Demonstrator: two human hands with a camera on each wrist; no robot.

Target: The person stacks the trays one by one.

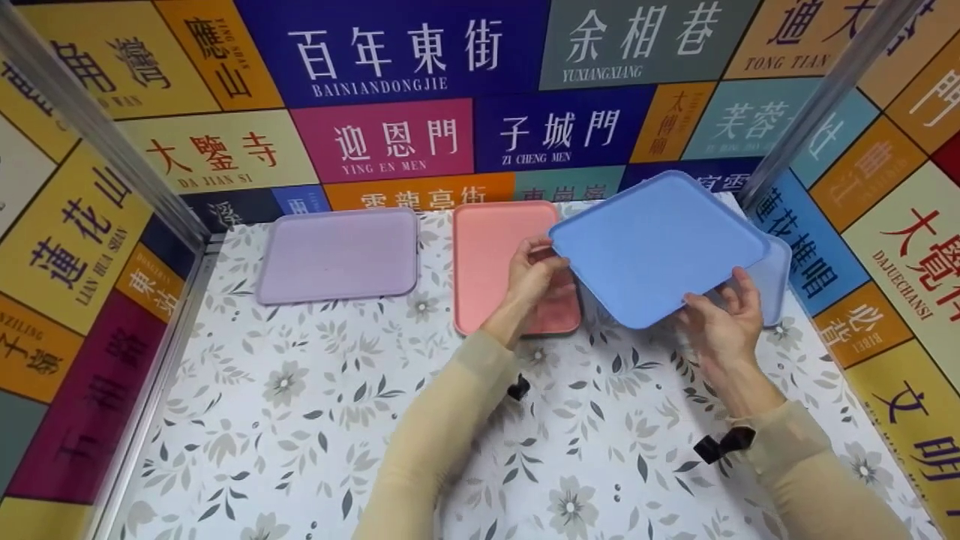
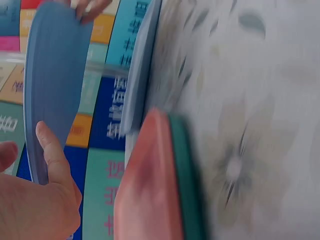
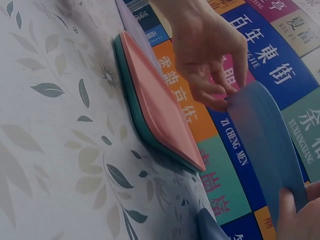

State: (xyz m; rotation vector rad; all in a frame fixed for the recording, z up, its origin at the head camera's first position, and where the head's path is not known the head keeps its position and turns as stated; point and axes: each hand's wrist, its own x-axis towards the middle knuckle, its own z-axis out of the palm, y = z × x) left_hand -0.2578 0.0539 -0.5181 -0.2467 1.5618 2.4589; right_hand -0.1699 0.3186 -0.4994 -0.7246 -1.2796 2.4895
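Both hands hold a blue rectangular tray, raised and tilted above the table's right side. My left hand pinches its left corner between thumb and fingers. At the near right edge, my right hand grips it with the thumb at the rim and fingers reaching underneath. Beneath it, partly hidden, a paler blue tray lies on the table. A pink tray lies under my left hand; in the right wrist view it sits on a dark green tray.
A purple tray lies at the back left of the table, which has a white floral cover. Panels with Chinese lettering surround the back and sides, with metal posts at the rear corners.
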